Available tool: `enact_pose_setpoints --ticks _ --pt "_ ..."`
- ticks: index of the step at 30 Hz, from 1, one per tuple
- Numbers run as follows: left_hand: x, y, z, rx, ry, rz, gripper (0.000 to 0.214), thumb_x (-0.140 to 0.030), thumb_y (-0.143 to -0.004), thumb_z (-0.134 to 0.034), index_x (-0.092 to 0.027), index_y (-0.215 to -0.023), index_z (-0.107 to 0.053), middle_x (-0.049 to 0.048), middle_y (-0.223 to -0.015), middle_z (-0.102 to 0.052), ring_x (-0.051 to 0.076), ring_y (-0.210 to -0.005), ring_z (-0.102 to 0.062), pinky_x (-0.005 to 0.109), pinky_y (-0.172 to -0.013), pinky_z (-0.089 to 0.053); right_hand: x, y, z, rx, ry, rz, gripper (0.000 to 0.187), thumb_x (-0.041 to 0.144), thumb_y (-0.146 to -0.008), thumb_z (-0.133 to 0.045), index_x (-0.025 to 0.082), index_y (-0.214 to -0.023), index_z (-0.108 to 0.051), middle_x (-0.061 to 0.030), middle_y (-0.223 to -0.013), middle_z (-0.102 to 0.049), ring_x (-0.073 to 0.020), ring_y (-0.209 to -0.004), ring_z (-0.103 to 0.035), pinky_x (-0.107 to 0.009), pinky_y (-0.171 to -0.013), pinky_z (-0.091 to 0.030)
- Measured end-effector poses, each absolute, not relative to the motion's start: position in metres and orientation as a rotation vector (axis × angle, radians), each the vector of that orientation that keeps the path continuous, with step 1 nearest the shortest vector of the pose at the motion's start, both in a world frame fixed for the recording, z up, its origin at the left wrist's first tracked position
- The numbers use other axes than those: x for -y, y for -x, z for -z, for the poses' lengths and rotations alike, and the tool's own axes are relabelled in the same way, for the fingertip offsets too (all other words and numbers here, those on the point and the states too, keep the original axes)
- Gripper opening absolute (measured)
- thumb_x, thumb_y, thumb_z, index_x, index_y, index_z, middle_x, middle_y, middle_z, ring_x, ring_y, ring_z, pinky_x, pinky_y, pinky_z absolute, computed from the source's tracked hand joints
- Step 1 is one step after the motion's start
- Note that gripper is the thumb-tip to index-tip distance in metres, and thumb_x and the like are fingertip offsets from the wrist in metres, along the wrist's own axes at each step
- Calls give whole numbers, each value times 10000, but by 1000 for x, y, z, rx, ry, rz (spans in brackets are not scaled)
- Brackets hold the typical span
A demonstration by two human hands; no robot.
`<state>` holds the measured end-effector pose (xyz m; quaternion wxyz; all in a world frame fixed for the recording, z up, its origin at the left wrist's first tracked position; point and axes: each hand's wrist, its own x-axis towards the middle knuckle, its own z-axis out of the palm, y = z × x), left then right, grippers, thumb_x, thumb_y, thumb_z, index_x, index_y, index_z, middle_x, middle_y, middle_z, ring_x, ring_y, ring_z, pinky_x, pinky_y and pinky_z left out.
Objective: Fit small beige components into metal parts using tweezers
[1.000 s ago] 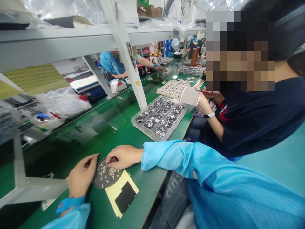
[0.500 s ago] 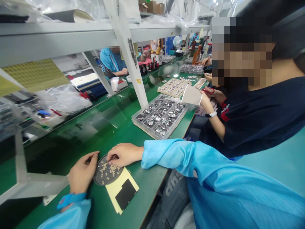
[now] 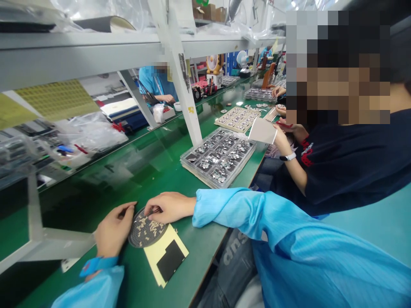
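Note:
A round dark mesh-patterned dish (image 3: 136, 240) lies on the green bench, with several small pale pieces (image 3: 150, 229) scattered over it. Above its far right part, my right hand (image 3: 171, 207) is closed, the fingers curled in a pinch; what they hold is hidden. My left hand (image 3: 114, 231) is beside the dish's left rim, thumb and forefinger drawn together at the tips, and anything between them is too small to make out. Partly beneath the dish is a yellow sheet (image 3: 153, 261) bearing a black rectangular patch (image 3: 173, 261).
A clear compartment tray (image 3: 221, 156) of small metal parts stands farther along the bench, before a beige tray (image 3: 237, 119). A white shelf post (image 3: 183, 85) rises behind it. At right, a co-worker in a dark shirt (image 3: 346, 162) holds a pale sheet (image 3: 262, 131).
The view has shifted slightly, so the scene sits a little farther right. Both hands keep nearly the same places at the dish. The co-worker's head has tilted lower.

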<state>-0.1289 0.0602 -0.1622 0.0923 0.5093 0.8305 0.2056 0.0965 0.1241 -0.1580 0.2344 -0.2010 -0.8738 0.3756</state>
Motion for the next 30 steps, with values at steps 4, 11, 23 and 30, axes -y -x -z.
enact_pose_setpoints --ticks 4,11,23,30 --pt "-60 127 159 -2474 -1491 -598 378 -505 -994 -523 -303 -1187 -778 33 -1088 -766 245 -986 -679 309 -766 -470 -125 -97 157 2426 536 -1007 172 314 -936 -659 208 -1060 -717 10 -905 -710 -138 -862 -624 -229 -747 -420" --pt "-60 126 154 -2472 -1508 -579 370 -471 -985 -552 -278 -1200 -784 28 -1092 -774 232 -951 -684 288 -740 -473 -126 -95 156 2441 562 -996 162 314 -927 -675 214 -1045 -722 7 -957 -723 -138 -871 -617 -224 -731 -414" --pt "-61 129 157 -2468 -1482 -582 360 -467 -973 -570 -284 -1202 -779 22 -1061 -768 235 -958 -680 280 -729 -466 -127 -94 159 2469 531 -968 207 331 -936 -628 206 -1070 -725 -15 -1006 -722 -160 -923 -626 -246 -768 -431" --pt "-60 129 157 -2465 -1493 -581 369 -478 -982 -557 -285 -1208 -776 23 -1113 -765 241 -1000 -678 289 -754 -470 -126 -95 157 2471 533 -972 191 328 -938 -634 207 -1058 -720 -13 -995 -721 -159 -916 -630 -244 -761 -435"
